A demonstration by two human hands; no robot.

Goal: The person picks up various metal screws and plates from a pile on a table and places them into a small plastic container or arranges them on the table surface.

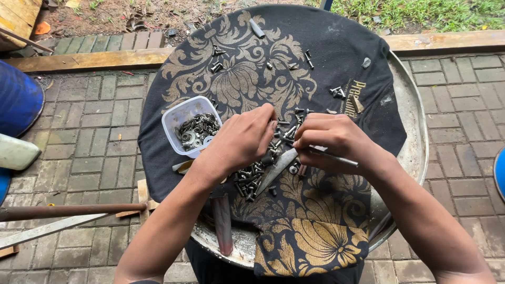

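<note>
Sorting seems under way: the left hand (243, 141) pinches into the pile of screws (259, 174) mid-tabletop, the right hand (330, 141) grips a thin metal rod (332, 156), so next likely needs a careful pick toward the left-side plastic tub (185, 117).

Both forearms extend forward from the bottom edge, converging toward the centre. The left hand (239, 141) is palm-down with fingers curled. The right hand (330, 139) is knuckles-up, fingertips pinched together.
</note>
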